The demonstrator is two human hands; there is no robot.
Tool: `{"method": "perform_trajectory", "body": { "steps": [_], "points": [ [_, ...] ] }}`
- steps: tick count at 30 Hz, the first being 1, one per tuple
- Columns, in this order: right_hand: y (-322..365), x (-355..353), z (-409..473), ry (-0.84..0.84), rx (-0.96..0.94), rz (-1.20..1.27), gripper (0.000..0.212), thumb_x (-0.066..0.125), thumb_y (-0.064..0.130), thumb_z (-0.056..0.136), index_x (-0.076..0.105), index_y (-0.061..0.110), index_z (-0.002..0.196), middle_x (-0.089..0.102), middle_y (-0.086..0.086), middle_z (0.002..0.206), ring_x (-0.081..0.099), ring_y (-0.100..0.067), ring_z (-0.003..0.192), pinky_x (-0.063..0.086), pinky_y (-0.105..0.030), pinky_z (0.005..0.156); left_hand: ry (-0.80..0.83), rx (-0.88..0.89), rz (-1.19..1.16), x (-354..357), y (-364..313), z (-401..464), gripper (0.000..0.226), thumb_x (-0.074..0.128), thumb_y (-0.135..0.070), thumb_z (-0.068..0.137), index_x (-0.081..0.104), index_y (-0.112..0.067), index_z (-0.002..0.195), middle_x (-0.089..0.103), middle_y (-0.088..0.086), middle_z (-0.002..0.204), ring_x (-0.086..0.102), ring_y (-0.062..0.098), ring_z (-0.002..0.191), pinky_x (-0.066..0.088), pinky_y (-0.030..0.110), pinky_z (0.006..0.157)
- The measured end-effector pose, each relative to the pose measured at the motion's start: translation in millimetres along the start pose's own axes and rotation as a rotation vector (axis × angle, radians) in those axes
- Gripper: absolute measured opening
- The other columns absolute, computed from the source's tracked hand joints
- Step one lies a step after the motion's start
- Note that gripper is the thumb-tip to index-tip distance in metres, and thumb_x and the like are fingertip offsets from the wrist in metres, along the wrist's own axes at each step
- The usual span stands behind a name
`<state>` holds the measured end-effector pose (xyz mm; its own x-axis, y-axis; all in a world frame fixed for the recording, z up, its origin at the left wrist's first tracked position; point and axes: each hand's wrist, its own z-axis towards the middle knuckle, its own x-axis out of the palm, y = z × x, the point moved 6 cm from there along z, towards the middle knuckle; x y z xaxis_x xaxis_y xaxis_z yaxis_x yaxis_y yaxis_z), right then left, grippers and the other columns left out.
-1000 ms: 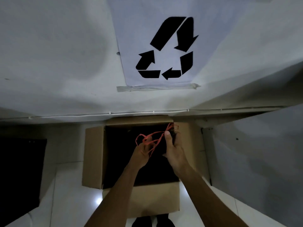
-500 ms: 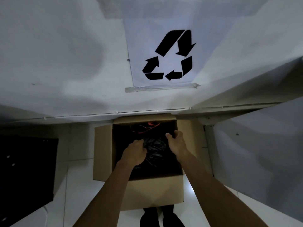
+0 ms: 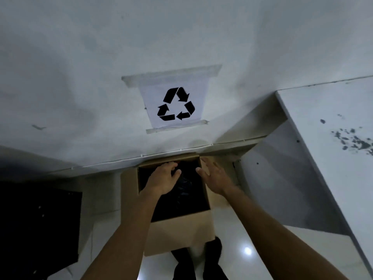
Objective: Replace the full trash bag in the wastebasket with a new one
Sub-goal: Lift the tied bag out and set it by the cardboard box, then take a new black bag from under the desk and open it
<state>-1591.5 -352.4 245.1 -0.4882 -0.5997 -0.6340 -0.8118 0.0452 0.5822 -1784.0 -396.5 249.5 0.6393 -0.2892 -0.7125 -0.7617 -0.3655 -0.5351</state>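
Observation:
An open cardboard box (image 3: 181,231) serves as the wastebasket, standing on the floor against the wall. A black trash bag (image 3: 181,193) fills its dark inside. My left hand (image 3: 162,179) hovers over the box's left half, fingers curled loosely and spread, holding nothing. My right hand (image 3: 215,174) is over the box's right rim, fingers stretched apart and empty. A bit of red drawstring shows at the far rim by my left fingertips.
A taped paper sign with a recycling symbol (image 3: 176,104) hangs on the wall above the box. A white counter or cabinet (image 3: 323,158) stands to the right. A dark object (image 3: 36,229) sits at the left. My feet (image 3: 197,259) stand on glossy white tiles.
A second ago both hands held the bag's red drawstrings above the box. They let them go and now spread open over the box. The view has pulled back and up.

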Motion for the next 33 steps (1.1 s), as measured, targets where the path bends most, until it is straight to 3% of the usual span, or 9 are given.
{"method": "perform_trajectory", "body": {
  "steps": [7,12,17,21,33],
  "points": [
    [-29.1,-83.4,-92.9,-0.085,-0.046,-0.058,0.061,0.041,0.054,0.1,0.027,0.03,0.155,0.032,-0.011,0.159,0.03,-0.037,0.146,0.028,-0.052,0.118,-0.072,0.135,0.04,-23.9,-102.3,-65.4,0.04,0.049,-0.04,0.098,0.057,-0.018,0.131,0.061,0.005,0.13,0.056,0.026,0.119,0.045,0.04,0.101],
    [-76.4,-150.2,-166.7,-0.175,-0.109,-0.044,0.061,0.042,0.055,0.1,0.029,0.029,0.154,0.033,-0.014,0.159,0.038,-0.037,0.142,0.034,-0.052,0.115,-0.114,0.208,0.11,3.9,-193.2,-116.3,0.039,0.05,-0.036,0.099,0.054,-0.019,0.134,0.058,0.006,0.134,0.053,0.027,0.121,0.044,0.039,0.101],
    [-150.2,-208.3,-254.3,-0.272,-0.119,-0.094,0.063,0.036,0.061,0.099,0.026,0.034,0.155,0.028,-0.006,0.163,0.031,-0.033,0.147,0.03,-0.052,0.117,-0.116,0.316,0.145,63.5,-304.2,-167.6,0.042,0.049,-0.035,0.1,0.05,-0.02,0.139,0.054,0.005,0.14,0.05,0.026,0.126,0.041,0.041,0.106],
    [-225.8,-255.5,-322.9,-0.343,-0.068,-0.059,0.064,0.037,0.063,0.098,0.027,0.033,0.155,0.039,-0.011,0.154,0.036,-0.033,0.14,0.036,-0.052,0.111,-0.107,0.411,0.15,119.6,-402.3,-199.8,0.043,0.049,-0.038,0.099,0.049,-0.022,0.14,0.05,0.004,0.145,0.047,0.026,0.129,0.04,0.041,0.107],
    [-425.5,-389.2,-452.0,-0.574,0.086,0.071,0.063,0.04,0.063,0.097,0.031,0.035,0.152,0.042,-0.006,0.152,0.042,-0.027,0.136,0.038,-0.047,0.111,-0.024,0.77,0.142,275.5,-631.1,-232.9,0.041,0.047,-0.041,0.099,0.049,-0.029,0.138,0.054,-0.008,0.136,0.044,0.016,0.129,0.039,0.036,0.106]
  ]
}}
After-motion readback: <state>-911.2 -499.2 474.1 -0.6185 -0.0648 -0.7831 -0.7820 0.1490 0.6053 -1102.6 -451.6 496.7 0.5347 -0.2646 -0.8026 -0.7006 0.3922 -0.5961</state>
